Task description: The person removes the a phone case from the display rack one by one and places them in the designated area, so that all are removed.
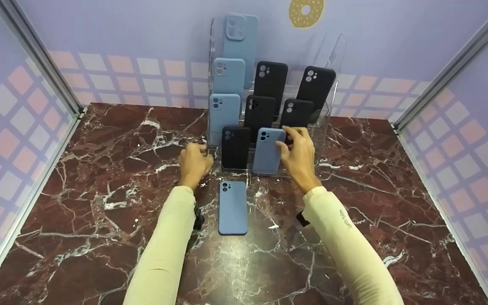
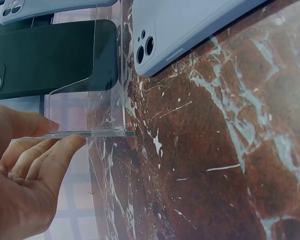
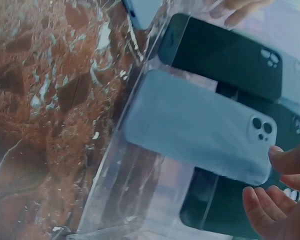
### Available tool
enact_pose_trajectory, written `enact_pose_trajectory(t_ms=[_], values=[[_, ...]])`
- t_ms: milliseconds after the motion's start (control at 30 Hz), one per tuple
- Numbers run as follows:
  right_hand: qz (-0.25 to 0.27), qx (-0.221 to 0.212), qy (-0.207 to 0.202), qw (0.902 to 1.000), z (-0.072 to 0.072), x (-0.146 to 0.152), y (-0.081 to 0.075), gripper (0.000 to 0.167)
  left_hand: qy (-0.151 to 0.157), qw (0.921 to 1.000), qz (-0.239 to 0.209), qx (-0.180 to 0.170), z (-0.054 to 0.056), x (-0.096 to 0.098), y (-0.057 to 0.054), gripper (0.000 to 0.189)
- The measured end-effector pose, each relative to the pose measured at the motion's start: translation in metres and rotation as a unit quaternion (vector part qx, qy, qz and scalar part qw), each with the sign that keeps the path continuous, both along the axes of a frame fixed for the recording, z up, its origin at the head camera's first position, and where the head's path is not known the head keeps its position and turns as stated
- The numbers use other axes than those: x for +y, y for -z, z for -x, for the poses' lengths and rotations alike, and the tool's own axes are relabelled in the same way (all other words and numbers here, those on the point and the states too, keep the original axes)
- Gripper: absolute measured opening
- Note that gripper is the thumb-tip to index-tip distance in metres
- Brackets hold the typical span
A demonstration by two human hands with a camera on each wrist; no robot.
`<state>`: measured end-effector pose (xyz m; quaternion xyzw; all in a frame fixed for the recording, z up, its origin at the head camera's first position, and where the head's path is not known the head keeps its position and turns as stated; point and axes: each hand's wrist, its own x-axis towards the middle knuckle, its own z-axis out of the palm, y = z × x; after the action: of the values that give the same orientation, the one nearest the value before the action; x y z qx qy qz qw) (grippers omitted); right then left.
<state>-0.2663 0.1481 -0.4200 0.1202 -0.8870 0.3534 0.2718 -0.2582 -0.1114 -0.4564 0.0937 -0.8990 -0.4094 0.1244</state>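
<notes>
A tiered clear acrylic stand (image 1: 333,91) holds several phone cases. My left hand (image 1: 195,163) is at its front left side, with thumb and fingers pinching the clear side panel (image 2: 107,133). On the lowest tier, a blue phone case (image 1: 268,152) leans to the right of a black phone case (image 1: 235,148). My right hand (image 1: 301,152) is at the blue case's upper right corner. The thumb touches or nearly touches its edge, while the fingers are spread apart from it in the right wrist view. Another blue-grey phone case (image 1: 233,207) lies flat on the table before the stand.
Higher tiers bear light blue cases (image 1: 225,112) on the left and black cases (image 1: 271,80) in the middle and right. A larger light blue case (image 1: 244,42) stands at the top back. Patterned panels (image 1: 134,76) enclose the marbled table (image 1: 112,254).
</notes>
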Motion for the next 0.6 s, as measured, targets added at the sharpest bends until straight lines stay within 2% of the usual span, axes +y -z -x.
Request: enact_pose_trajectory(t_ms=[300, 467, 600], values=[[-0.004, -0.018, 0.003, 0.9998, 0.01, 0.003, 0.012, 0.036, -0.004, 1.0, -0.001, -0.007, 0.0, 0.001, 0.001, 0.011], [0.036, -0.008, -0.005, 0.9993, 0.011, 0.005, 0.015, 0.031, -0.004, 1.0, 0.004, -0.003, 0.0, 0.001, 0.0, 0.01], [0.071, 0.004, -0.009, 0.9974, 0.011, 0.005, 0.016, 0.028, -0.007, 1.0, 0.002, 0.001, -0.001, 0.0, 0.0, 0.018]])
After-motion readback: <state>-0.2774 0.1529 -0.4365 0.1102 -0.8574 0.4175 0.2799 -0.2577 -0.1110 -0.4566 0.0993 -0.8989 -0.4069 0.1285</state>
